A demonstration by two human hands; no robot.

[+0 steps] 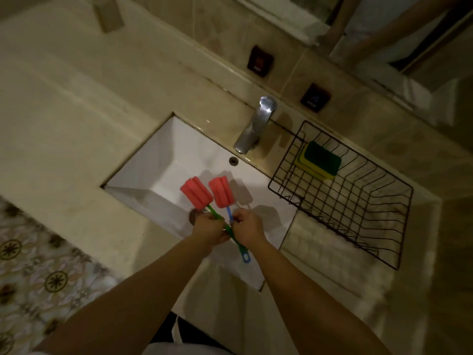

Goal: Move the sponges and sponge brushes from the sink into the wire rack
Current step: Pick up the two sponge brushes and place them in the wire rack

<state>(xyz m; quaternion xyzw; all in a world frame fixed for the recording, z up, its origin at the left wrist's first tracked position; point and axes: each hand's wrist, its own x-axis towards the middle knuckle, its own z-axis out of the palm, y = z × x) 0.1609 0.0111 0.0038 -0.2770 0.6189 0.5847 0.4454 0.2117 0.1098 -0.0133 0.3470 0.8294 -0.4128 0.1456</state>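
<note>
Meanwhile, each hand's fingers clamped a brush handle above the sink [163, 155]: left hand [208, 230] the green brush [197, 192], right hand [247, 226] the blue brush [222, 192]. Sponges [318, 161] lay in the rack [358, 201].

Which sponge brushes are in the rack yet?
None. Both sponge brushes are held above the sink; the wire rack holds only the stacked sponges.

sink [163, 160] left of wire rack [378, 226], faucet [256, 126] behind sink, sponges [318, 161] in rack
</note>
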